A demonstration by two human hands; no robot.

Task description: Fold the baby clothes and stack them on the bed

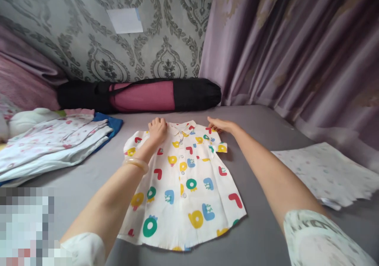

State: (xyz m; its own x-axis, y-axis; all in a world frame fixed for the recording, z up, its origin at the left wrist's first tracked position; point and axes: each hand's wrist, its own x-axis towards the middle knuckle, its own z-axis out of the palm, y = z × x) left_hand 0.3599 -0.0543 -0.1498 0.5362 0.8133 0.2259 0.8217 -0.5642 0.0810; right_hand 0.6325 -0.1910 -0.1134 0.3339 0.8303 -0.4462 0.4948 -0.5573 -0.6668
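A small white child's shirt (pixel 183 187) with coloured letter prints lies flat, front up, on the grey bed surface (pixel 260 234). My left hand (pixel 157 130) rests on the shirt's left shoulder near the collar, fingers curled down onto the fabric; a pale bangle (pixel 136 164) sits on that wrist. My right hand (pixel 219 124) reaches to the shirt's right shoulder, with fingers closed on the fabric edge by the sleeve.
A stack of folded light clothes (pixel 53 143) over a blue piece lies at the left. A pale printed garment (pixel 322 171) lies flat at the right. A black and pink rolled bag (pixel 139 95) lies along the wall behind. Purple curtains (pixel 296 48) hang at the right.
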